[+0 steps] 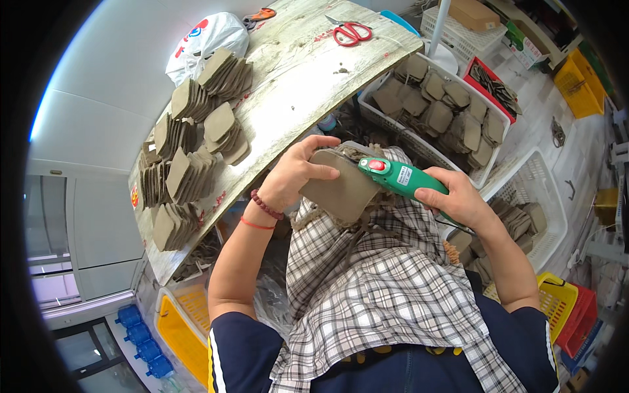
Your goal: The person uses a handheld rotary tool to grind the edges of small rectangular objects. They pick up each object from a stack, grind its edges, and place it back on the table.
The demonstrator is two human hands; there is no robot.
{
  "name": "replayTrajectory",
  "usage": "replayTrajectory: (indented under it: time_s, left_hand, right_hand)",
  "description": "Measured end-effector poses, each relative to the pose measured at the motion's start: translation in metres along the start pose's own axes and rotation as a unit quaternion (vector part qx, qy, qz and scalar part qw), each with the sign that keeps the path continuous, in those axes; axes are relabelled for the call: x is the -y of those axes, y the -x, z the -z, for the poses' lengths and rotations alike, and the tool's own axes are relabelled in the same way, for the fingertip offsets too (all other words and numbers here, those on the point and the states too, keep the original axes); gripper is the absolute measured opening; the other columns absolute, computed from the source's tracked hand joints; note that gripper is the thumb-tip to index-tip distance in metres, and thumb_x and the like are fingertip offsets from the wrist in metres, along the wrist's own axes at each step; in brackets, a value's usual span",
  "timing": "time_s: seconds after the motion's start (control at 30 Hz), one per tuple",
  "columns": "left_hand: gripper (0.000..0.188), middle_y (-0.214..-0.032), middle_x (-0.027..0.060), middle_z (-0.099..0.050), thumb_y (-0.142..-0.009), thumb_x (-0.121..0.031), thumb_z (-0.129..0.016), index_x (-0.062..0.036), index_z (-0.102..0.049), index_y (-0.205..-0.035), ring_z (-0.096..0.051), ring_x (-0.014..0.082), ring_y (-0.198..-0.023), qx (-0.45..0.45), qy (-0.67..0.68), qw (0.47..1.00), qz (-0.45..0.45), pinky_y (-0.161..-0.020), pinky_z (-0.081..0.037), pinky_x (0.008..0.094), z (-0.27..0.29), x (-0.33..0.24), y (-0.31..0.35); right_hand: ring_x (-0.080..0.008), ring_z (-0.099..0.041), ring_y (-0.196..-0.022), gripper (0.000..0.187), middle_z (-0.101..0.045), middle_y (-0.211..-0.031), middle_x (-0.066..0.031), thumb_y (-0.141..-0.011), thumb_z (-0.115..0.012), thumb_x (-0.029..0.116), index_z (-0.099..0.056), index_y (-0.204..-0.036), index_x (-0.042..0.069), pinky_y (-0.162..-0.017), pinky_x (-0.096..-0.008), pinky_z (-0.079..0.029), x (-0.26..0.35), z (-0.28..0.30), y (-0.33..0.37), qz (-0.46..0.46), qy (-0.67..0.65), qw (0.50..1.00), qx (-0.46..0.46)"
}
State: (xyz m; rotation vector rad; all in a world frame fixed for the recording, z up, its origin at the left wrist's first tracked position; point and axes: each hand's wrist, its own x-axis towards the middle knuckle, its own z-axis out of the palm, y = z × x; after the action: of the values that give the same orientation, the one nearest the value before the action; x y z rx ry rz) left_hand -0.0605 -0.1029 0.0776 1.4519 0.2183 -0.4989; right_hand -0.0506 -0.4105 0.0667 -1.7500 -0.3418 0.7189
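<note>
Over my lap my left hand (293, 171) grips a flat brown-grey pad (342, 188) with rounded corners, thumb on its face and fingers behind. My right hand (464, 200) is wrapped round a green handheld electric cutter (405, 177) with a red switch. The cutter's head meets the pad's upper right edge; its blade is too small to make out. Thin strips of the same brown-grey material lie around the pad on the checked apron (386, 288) covering my lap.
Stacks of similar pads (190, 175) stand on the worn table (288, 85) at left, near a white plastic bag (208, 44). Red-handled scissors (352, 33) lie at its far end. To the right are a white crate (458, 167) of pads, another white basket (553, 216), and a red tray (475, 69).
</note>
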Motion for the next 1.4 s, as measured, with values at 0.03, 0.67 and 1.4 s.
replayTrajectory:
  time_s: [0.03, 0.67, 1.4]
  left_hand:
    - [0.05, -0.102, 0.0094, -0.065, -0.076, 0.007, -0.069, 0.0007, -0.053, -0.122, -0.064, 0.0133, -0.085, -0.017, 0.008, 1.0, 0.003, -0.076, -0.052, 0.0263, 0.002, 0.001, 0.001]
    - [0.018, -0.08, 0.0051, -0.07, -0.075, -0.003, -0.076, 0.0008, -0.069, -0.091, -0.064, 0.0124, -0.068, 0.014, -0.051, 0.997, 0.063, -0.068, -0.05, 0.0242, 0.002, 0.018, -0.004]
    - [0.074, -0.136, 0.0237, -0.039, -0.081, -0.051, -0.066, -0.006, -0.046, -0.136, -0.04, 0.0391, -0.125, -0.66, -0.471, 0.585, -0.019, -0.103, -0.033, 0.0517, 0.164, 0.01, -0.025]
  right_hand:
    - [-0.0056, -0.051, -0.059, 0.037, -0.057, -0.068, 0.0003, -0.086, -0.07, 0.033, -0.063, -0.102, 0.0, -0.053, -0.0235, -0.043, 0.0, -0.001, 0.0, 0.0, 0.001, 1.0, -0.001]
    - [-0.0065, -0.054, -0.062, 0.035, -0.059, -0.074, -0.0014, -0.087, -0.069, 0.033, -0.064, -0.1, 0.0, -0.055, -0.0229, -0.045, 0.005, -0.016, -0.026, 0.005, -0.066, 0.997, 0.04]
    - [-0.0351, -0.064, -0.094, 0.047, -0.065, -0.097, -0.0198, -0.087, -0.06, 0.038, -0.052, -0.116, 0.002, -0.082, -0.0468, -0.049, 0.026, -0.008, -0.27, 0.098, 0.462, 0.846, -0.247]
